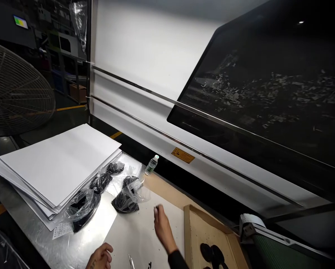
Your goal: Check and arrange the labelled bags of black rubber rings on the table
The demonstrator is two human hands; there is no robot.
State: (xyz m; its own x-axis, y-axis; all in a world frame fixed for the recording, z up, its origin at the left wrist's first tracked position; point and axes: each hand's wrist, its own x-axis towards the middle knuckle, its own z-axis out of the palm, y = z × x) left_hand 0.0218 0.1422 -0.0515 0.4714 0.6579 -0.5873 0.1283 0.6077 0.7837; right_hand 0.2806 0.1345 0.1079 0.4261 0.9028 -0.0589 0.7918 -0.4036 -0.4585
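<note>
My right hand [162, 226] reaches forward over a white sheet [139, 235] on the metal table, its fingers pressed together, with a small pale thing at the fingertips that I cannot make out. My left hand [101, 256] rests at the sheet's near left edge, fingers curled, seemingly holding nothing. Clear plastic bags of black parts [126, 200] lie just beyond my right hand. A thin metal tool [131, 261] lies on the sheet between my hands.
A tall stack of white sheets [58, 164] sits at the left. A water bottle [152, 165] stands by the big white machine [161, 86]. A shallow wooden tray [188, 228] with black discs [212, 254] is at the right. A fan [13, 89] stands far left.
</note>
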